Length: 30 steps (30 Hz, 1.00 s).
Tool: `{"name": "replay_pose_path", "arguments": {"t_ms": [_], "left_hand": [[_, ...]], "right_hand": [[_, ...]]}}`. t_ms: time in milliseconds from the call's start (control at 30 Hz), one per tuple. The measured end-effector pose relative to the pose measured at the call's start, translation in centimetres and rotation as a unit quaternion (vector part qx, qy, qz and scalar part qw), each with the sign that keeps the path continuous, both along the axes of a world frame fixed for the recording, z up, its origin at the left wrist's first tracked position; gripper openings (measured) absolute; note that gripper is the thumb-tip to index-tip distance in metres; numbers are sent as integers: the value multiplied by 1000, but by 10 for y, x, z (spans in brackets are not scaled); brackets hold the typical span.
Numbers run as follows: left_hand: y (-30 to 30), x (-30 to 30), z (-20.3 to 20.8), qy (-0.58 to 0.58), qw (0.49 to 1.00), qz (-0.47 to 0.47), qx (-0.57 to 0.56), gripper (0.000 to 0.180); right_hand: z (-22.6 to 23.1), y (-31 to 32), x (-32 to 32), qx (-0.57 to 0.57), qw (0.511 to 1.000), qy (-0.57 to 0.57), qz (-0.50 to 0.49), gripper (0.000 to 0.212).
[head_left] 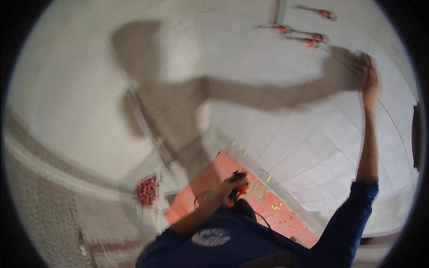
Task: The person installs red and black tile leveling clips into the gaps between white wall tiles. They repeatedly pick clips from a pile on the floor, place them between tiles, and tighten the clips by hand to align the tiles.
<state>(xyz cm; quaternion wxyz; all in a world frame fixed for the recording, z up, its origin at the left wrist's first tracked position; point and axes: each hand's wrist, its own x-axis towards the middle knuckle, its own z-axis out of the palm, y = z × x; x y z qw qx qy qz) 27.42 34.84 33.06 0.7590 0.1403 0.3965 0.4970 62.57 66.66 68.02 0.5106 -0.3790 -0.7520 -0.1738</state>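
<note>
My left hand (225, 191) is held low in front of my body, its fingers wrapped round an orange-and-black hand tool (240, 186) whose exact kind I cannot tell. My right hand (370, 81) reaches far out and up to the pale grey, line-marked surface (308, 143) at the right. Its fingers close on a small dark object (363, 61) against that surface, blurred and partly hidden by the hand. Beyond it, several long, thin orange-and-black tools (318, 38) appear at the upper right. Their kind is unclear.
Below me lies an orange-red platform (290, 223) with yellow marks. A heap of small red-and-black pieces (147, 190) sits at the lower left, near a long straight bar (145, 123). A thin dark cord (262, 219) runs by my body. My shadow falls across the pale surfaces.
</note>
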Motion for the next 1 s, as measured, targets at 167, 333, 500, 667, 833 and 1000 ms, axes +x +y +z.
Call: {"name": "replay_pose_path", "arguments": {"t_ms": [167, 333, 500, 667, 833, 1000], "left_hand": [[-10, -14, -13, -25, 998, 58, 6, 33], [-17, -49, -27, -41, 992, 116, -8, 30], [-40, -99, -59, -39, 984, 162, -59, 31], [-56, -142, -75, -48, 993, 105, -33, 30], [-47, -173, -80, 8, 995, 102, -7, 27], [-29, -200, -99, 18, 997, -47, -66, 28]], "right_hand": [[-106, -60, -50, -145, 985, 76, 61, 29], [-335, -192, -197, -503, 802, 185, 264, 13], [-398, -275, -295, -694, 631, 210, 276, 11], [-412, -276, -329, -685, 691, 43, 227, 28], [-411, -286, -363, -697, 678, -47, 229, 49], [-425, -300, -373, -699, 669, 87, 235, 54]]}}
